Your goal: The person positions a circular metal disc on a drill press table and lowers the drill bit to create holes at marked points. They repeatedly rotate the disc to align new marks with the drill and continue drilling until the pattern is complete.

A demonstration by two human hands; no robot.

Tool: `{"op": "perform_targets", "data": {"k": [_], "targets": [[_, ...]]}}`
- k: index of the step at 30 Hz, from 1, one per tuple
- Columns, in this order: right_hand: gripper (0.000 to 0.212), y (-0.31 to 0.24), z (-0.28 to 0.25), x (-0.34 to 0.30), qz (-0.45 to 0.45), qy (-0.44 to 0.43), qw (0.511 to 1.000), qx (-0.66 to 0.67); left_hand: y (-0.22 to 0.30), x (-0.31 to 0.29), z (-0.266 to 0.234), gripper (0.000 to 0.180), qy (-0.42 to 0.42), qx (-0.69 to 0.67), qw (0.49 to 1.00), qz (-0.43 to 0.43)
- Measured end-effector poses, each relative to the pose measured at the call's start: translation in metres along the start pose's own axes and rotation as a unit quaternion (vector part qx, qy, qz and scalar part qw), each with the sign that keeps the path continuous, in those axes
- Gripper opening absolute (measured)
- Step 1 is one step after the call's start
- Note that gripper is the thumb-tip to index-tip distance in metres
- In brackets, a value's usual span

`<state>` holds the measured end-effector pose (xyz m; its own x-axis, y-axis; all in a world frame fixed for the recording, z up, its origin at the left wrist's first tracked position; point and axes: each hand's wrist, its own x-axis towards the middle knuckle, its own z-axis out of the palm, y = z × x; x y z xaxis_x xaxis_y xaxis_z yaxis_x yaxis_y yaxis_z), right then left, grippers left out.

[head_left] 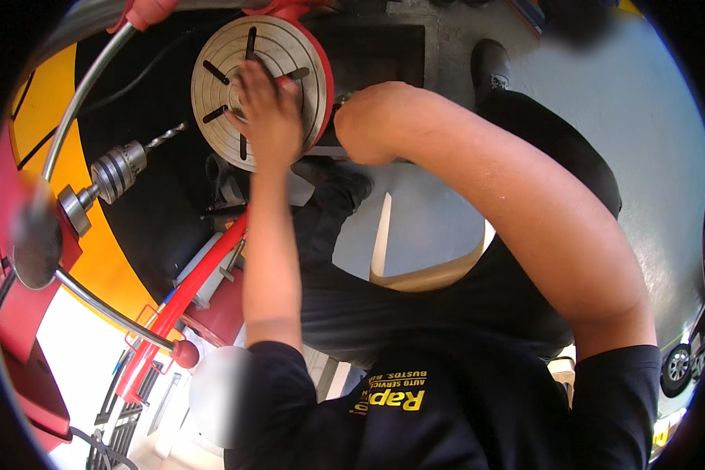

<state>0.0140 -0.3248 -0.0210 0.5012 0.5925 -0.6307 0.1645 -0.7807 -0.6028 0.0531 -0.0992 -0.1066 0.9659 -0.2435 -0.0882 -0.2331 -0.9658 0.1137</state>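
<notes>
My left hand (270,110) lies over the round metal table (219,63) of a drill press, fingers stretched out and a little blurred, holding nothing. Concentric grooves and several dark slots mark the table, and its side is red. Just beyond the table's right edge is my right hand (372,121), curled closed with its back toward me. Its fingers are mostly hidden, and what they grip cannot be made out. To the left of the table, a drill bit (164,138) is fixed in the steel drill chuck (117,171).
Feed handle rods (82,102) with red knobs (184,353) reach in at the left beside the red machine body (23,266). A red bar (184,301) slants up to the table. My black-clad legs (556,141) straddle the area, above a grey floor (634,133). A dark shoe (490,64) is at the top right.
</notes>
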Motion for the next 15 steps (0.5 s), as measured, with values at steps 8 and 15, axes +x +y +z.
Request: {"op": "perform_targets", "data": {"k": [8, 15], "targets": [[0.029, 0.007, -0.01, -0.009, 0.004, -0.027, 0.999, -0.017, 0.04, -0.013, 0.009, 0.089, -0.019, 0.032, 0.996, 0.085], [0.029, -0.003, -0.004, -0.007, -0.054, -0.047, 0.994, -0.082, -0.007, 0.068, -0.011, 0.088, 0.011, -0.044, 0.997, -0.054]]}}
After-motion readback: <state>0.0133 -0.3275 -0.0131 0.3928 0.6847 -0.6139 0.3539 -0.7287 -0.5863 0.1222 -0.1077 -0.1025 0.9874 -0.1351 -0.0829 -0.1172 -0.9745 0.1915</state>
